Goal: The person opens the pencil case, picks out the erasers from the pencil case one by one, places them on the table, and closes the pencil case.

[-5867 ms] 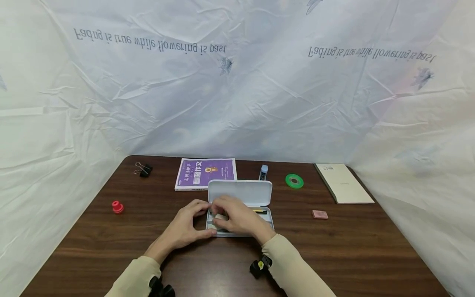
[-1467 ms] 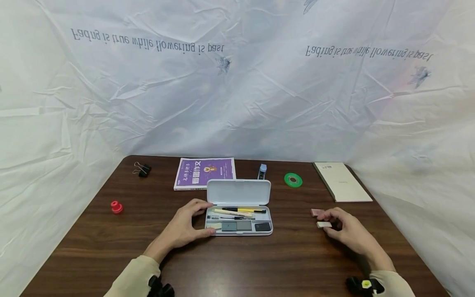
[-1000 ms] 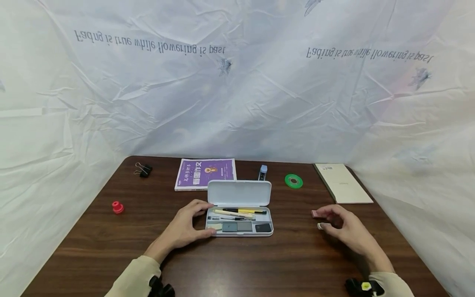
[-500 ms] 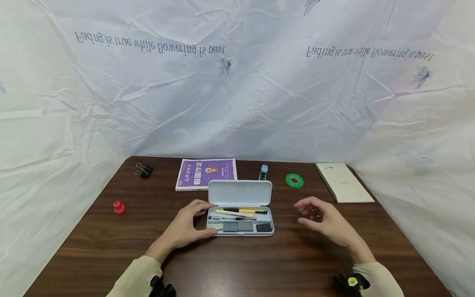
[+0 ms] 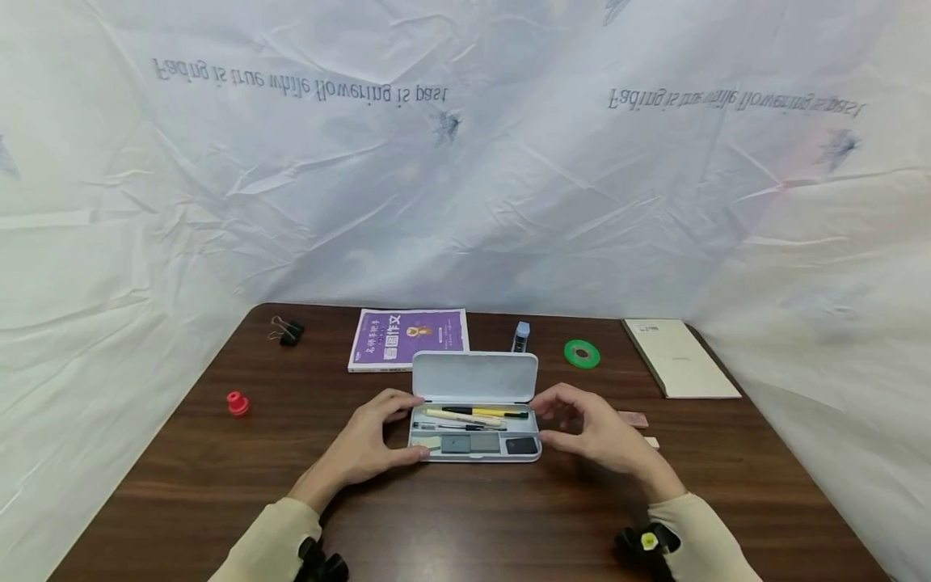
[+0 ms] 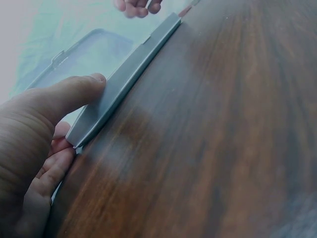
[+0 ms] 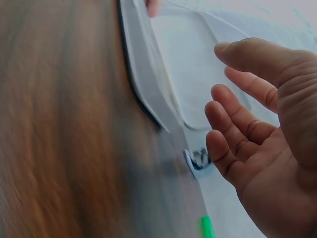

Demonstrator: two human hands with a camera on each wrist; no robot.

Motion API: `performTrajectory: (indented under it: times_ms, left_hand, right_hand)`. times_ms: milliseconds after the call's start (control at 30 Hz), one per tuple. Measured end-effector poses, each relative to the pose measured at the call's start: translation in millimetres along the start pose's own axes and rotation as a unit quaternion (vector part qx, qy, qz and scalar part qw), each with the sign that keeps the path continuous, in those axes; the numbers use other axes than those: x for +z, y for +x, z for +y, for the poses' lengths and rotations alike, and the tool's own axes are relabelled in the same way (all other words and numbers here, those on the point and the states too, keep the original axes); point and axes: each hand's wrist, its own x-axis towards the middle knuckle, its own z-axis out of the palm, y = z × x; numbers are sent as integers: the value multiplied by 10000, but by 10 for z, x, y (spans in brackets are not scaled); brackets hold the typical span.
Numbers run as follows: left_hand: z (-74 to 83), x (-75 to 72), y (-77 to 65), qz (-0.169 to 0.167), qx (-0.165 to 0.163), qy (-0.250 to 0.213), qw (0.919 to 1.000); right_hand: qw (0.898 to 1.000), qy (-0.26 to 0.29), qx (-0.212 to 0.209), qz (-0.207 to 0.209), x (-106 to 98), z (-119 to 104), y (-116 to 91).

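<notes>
A white pencil case (image 5: pixel 474 377) lies on the table with its lid raised. My left hand (image 5: pixel 360 444) holds its left end, thumb (image 6: pixel 79 91) on the front wall and fingers around the far corner. Inside are a yellow-and-black pencil (image 5: pixel 486 411), a cream pen (image 5: pixel 465 417), a thinner clear pen, a pale block (image 5: pixel 427 442) at front left, grey pieces (image 5: pixel 470 443) and a black block (image 5: pixel 520 445). My right hand (image 5: pixel 592 432) is at the case's right end, fingers loosely bent and holding nothing; the right wrist view shows its fingertips apart from the thumb.
A pink eraser (image 5: pixel 635 419) and a white eraser (image 5: pixel 652 442), partly hidden, lie beyond the right hand. Behind stand a purple book (image 5: pixel 407 339), a blue-capped tube (image 5: pixel 520 335), a green tape roll (image 5: pixel 582 354) and a pale notebook (image 5: pixel 680 358). A red stopper-like piece (image 5: pixel 237 403) and binder clip (image 5: pixel 288 331) lie left.
My right hand reached into the case, set the white eraser down beside the pink one, let go, and came back left to the case's right end. The left hand stayed on the case.
</notes>
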Motion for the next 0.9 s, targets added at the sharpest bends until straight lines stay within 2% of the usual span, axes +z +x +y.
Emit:
performTrajectory:
  times_ms: [167,600,900]
  left_hand:
    - [0,12,15,42,135,10,9999]
    - [9,2,6,43,70,8,10000]
    - [3,-7,-1,62,117,0,9999]
  right_hand:
    - [9993,-250,-142,-233,130,-7,46]
    - [9955,-761,-418,-393,285,31,70]
    - [9907,-1212,-313,-534,332,8,79]
